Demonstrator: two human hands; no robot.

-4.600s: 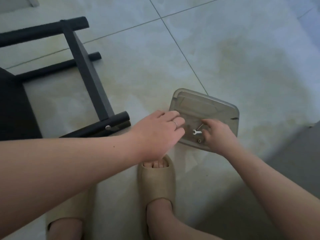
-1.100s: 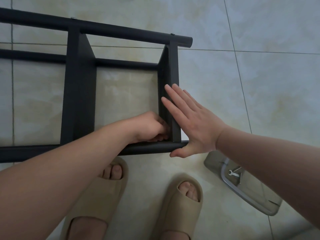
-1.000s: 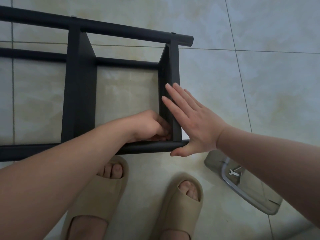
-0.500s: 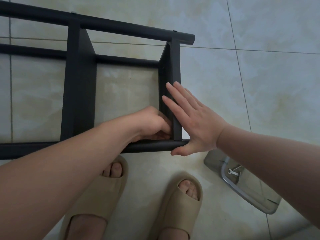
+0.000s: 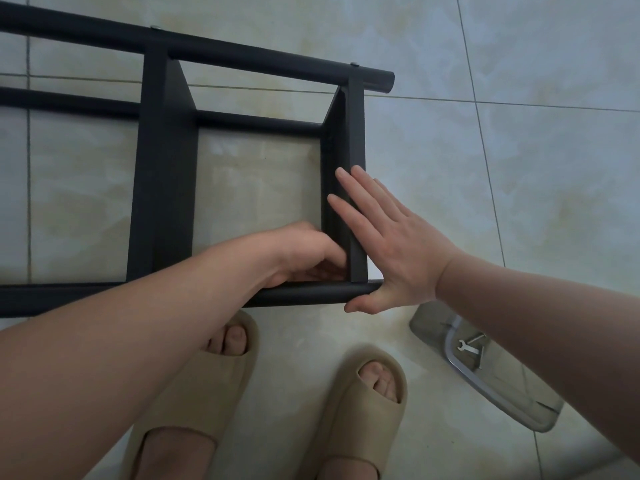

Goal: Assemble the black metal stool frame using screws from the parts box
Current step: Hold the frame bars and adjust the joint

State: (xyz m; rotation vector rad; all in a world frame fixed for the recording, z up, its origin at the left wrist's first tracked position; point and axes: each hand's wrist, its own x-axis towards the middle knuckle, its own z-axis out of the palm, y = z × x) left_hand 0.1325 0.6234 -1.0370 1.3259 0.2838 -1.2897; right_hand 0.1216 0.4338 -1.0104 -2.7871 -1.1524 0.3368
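The black metal stool frame (image 5: 162,188) lies on the tiled floor. My left hand (image 5: 304,251) reaches inside it to the corner where the right cross plate (image 5: 356,133) meets the near tube (image 5: 311,294). Its fingers are curled and pinch together at that joint, as on a screw, which the hand hides. My right hand (image 5: 391,251) lies flat against the outer side of the same plate with straight fingers, its thumb under the tube's end. The clear parts box (image 5: 502,407) sits at the lower right, partly behind my right forearm.
A small wrench (image 5: 467,348) and a screw lie in the parts box. My feet in beige sandals (image 5: 214,382) stand just below the near tube. Bare tiles spread to the right of the frame.
Earlier both hands were at the parts box; now they are at the frame's near right corner. Over the last second my left fingers shifted slightly at the joint while the right hand stayed flat.
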